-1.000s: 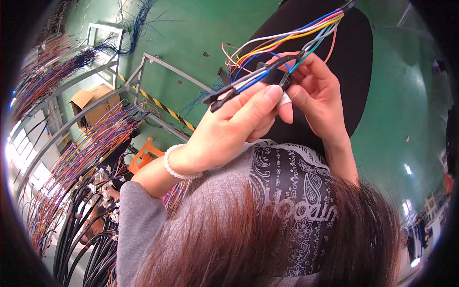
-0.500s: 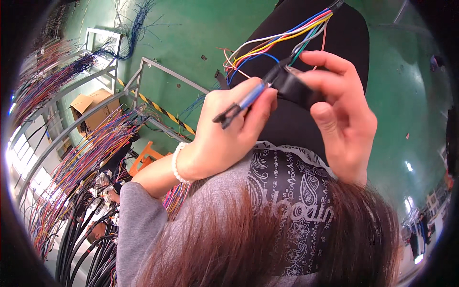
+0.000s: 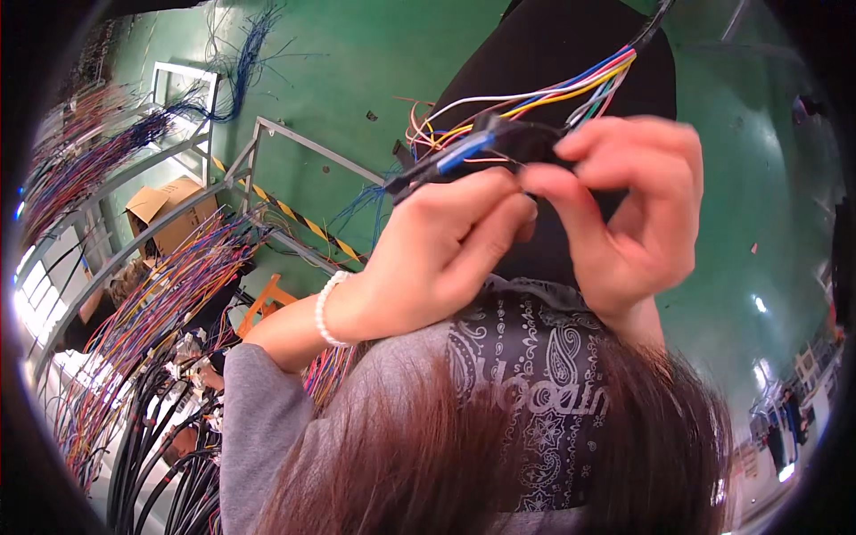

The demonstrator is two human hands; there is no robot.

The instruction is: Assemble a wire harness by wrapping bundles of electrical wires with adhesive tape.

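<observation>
My left hand (image 3: 464, 232), a white bead bracelet at its wrist, is closed with the fingers pressed together at the near end of a wire harness (image 3: 571, 86). White, yellow, blue, red and green wires fan out there from a black sheath. Above the left knuckles a blue sleeve piece (image 3: 465, 153) and a black end piece (image 3: 399, 185) stick out to the left. My right hand (image 3: 637, 209) is closed, thumb and fingers bent toward the left fingertips. Black tape (image 3: 532, 145) shows between the hands, blurred and partly covered by the right fingers.
Black-clad legs (image 3: 571, 45) lie under the hands. On the left, metal frames (image 3: 325, 152) carry thick bunches of coloured wires (image 3: 169, 294). A cardboard box (image 3: 169, 214), an orange stool (image 3: 266, 303) and black cables (image 3: 147, 446) stand or hang near them. The floor (image 3: 357, 71) is green.
My right hand has come left and its thumb now meets the left fingertips. The black tape roll, plain before, is mostly hidden. The blue sleeve piece has turned flatter and shifted up.
</observation>
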